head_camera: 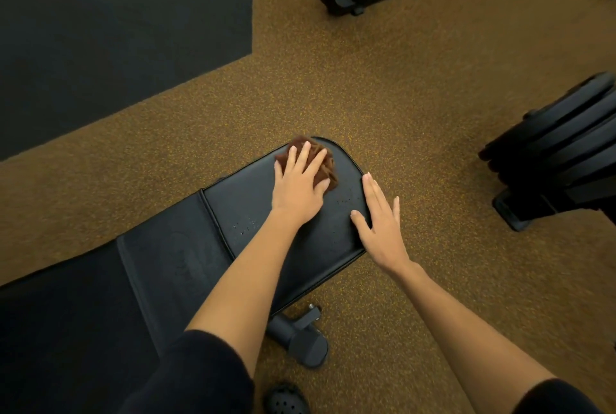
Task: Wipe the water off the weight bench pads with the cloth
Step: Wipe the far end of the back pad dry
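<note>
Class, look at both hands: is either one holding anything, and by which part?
Nothing is gripped. The left hand presses flat on top of the bunched brown cloth; the right hand rests open at the seat pad edge.

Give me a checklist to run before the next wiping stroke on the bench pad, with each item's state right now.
1. Cloth under the left hand, fingers spread flat on it: ok.
2. Cloth lying on the seat pad, near its far end: ok.
3. Right hand steadying the pad's right edge, clear of the cloth: ok.
4. Water droplets left on the pad near the seam: not ok.
5. Back pad dry: cannot tell.
</note>
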Demonstrator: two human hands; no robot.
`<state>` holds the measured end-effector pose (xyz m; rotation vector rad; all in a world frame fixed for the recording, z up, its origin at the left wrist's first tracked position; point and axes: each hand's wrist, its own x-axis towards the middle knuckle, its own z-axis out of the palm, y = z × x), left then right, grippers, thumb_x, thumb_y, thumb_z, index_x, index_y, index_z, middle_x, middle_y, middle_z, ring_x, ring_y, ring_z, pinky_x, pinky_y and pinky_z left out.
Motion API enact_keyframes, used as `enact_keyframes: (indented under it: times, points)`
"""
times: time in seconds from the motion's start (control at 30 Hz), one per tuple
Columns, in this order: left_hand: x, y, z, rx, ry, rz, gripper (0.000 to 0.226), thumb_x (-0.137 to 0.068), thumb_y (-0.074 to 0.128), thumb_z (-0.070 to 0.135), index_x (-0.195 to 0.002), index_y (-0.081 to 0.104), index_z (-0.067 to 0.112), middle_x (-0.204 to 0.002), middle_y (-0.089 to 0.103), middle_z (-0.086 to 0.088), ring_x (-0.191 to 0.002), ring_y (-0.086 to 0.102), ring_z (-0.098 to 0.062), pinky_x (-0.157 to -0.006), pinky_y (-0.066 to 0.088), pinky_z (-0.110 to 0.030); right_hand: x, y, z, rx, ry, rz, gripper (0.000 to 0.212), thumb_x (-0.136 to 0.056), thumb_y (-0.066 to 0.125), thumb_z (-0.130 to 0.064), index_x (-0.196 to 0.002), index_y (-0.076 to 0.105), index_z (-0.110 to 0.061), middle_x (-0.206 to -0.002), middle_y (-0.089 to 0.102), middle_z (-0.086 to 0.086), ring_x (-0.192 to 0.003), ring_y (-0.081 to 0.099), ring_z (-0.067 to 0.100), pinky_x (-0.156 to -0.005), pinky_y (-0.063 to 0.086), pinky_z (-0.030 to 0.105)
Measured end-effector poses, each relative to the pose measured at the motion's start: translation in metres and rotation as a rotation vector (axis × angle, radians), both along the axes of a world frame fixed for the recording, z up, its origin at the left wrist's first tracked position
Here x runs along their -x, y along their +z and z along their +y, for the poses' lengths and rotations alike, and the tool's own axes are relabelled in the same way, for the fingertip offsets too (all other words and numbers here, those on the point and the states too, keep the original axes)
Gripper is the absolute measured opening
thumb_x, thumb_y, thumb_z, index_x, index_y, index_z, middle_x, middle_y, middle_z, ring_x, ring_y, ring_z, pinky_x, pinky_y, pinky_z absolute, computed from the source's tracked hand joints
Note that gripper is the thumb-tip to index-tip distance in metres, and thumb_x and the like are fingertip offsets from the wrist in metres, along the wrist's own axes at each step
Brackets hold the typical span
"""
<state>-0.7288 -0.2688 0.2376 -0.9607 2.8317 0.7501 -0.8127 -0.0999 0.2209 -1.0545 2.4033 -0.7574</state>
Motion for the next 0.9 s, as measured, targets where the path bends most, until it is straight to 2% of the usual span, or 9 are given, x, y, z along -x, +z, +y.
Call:
enact_keyframes:
  times: [0.13,0.23,0.37,0.43,0.5,0.57,0.63,0.73,0.9]
  points:
    - [0.027,0.008,0.005,-0.022,0.005,-0.036,0.057,-0.101,0.037,0.032,-0.152,0.012,0.029,-0.161,0.001,-0.001,-0.146,-0.007,-0.03,-0.113,-0.004,-0.057,0.0,0.0,-0.003,0.025,-0.029,-0.047,0.064,-0.091,0.027,-0.029,-0.154,0.014,-0.026,-0.16,0.012,-0.013,-0.147,0.005,-0.001,-0.119,-0.012,0.045]
    - [0.017,0.009,0.003,-0.002,-0.149,-0.005,0.055,-0.1,0.039,0.027,-0.151,0.018,0.029,-0.161,0.006,0.001,-0.147,-0.005,-0.028,-0.114,-0.003,-0.056,0.001,-0.001,-0.003,0.046,-0.057,-0.081,0.064,-0.09,0.024,-0.027,-0.154,0.017,-0.026,-0.16,0.014,-0.013,-0.146,0.007,-0.001,-0.12,-0.011,0.044]
    - [-0.015,0.0,-0.001,0.04,-0.383,0.057,0.052,-0.1,0.04,0.029,-0.149,0.022,0.032,-0.16,0.011,0.004,-0.148,-0.001,-0.023,-0.116,-0.001,-0.048,-0.002,0.001,-0.005,0.048,-0.072,-0.104,0.064,-0.09,0.023,-0.027,-0.154,0.018,-0.025,-0.16,0.015,-0.012,-0.146,0.006,-0.001,-0.12,-0.01,0.043]
    - [-0.019,-0.002,-0.009,0.05,-0.352,0.06,0.052,-0.1,0.04,0.031,-0.149,0.021,0.033,-0.16,0.009,0.004,-0.148,-0.001,-0.022,-0.118,0.001,-0.046,-0.001,0.002,-0.006,0.042,-0.068,-0.111,0.064,-0.09,0.023,-0.027,-0.154,0.018,-0.025,-0.16,0.014,-0.011,-0.146,0.006,-0.001,-0.12,-0.011,0.042]
    - [-0.011,0.001,-0.011,0.019,-0.207,0.051,0.054,-0.1,0.04,0.032,-0.15,0.02,0.033,-0.161,0.006,0.0,-0.148,-0.002,-0.023,-0.117,0.002,-0.047,0.0,0.002,-0.004,0.038,-0.055,-0.108,0.064,-0.09,0.023,-0.027,-0.154,0.018,-0.025,-0.16,0.014,-0.012,-0.146,0.006,-0.001,-0.12,-0.012,0.042]
    - [0.006,0.005,-0.006,-0.041,-0.042,0.023,0.055,-0.1,0.04,0.031,-0.151,0.018,0.032,-0.161,0.001,-0.005,-0.147,-0.005,-0.026,-0.116,-0.002,-0.05,0.002,0.001,-0.002,0.039,-0.051,-0.105,0.064,-0.09,0.023,-0.026,-0.154,0.017,-0.026,-0.16,0.014,-0.013,-0.146,0.007,-0.001,-0.119,-0.012,0.042]
    - [0.021,0.008,0.0,-0.068,0.019,-0.031,0.057,-0.101,0.038,0.03,-0.151,0.014,0.03,-0.161,-0.003,-0.006,-0.146,-0.008,-0.031,-0.114,-0.004,-0.055,0.001,0.0,-0.003,0.04,-0.052,-0.106,0.064,-0.089,0.023,-0.025,-0.154,0.017,-0.027,-0.16,0.014,-0.012,-0.147,0.007,0.001,-0.119,-0.013,0.042]
    - [0.032,0.011,0.002,-0.048,-0.057,-0.075,0.056,-0.101,0.037,0.027,-0.152,0.013,0.029,-0.161,-0.004,-0.004,-0.146,-0.01,-0.033,-0.112,-0.006,-0.059,0.0,0.0,-0.004,0.053,-0.063,-0.114,0.064,-0.089,0.022,-0.023,-0.153,0.018,-0.027,-0.16,0.014,-0.011,-0.147,0.007,0.003,-0.118,-0.013,0.041]
    - [0.023,0.012,0.014,0.014,-0.319,-0.052,0.056,-0.099,0.041,0.022,-0.15,0.02,0.031,-0.161,0.004,0.002,-0.147,-0.007,-0.029,-0.112,-0.003,-0.06,0.0,0.0,-0.004,0.089,-0.087,-0.145,0.064,-0.089,0.02,-0.021,-0.153,0.021,-0.024,-0.16,0.018,-0.009,-0.147,0.009,0.004,-0.118,-0.012,0.041]
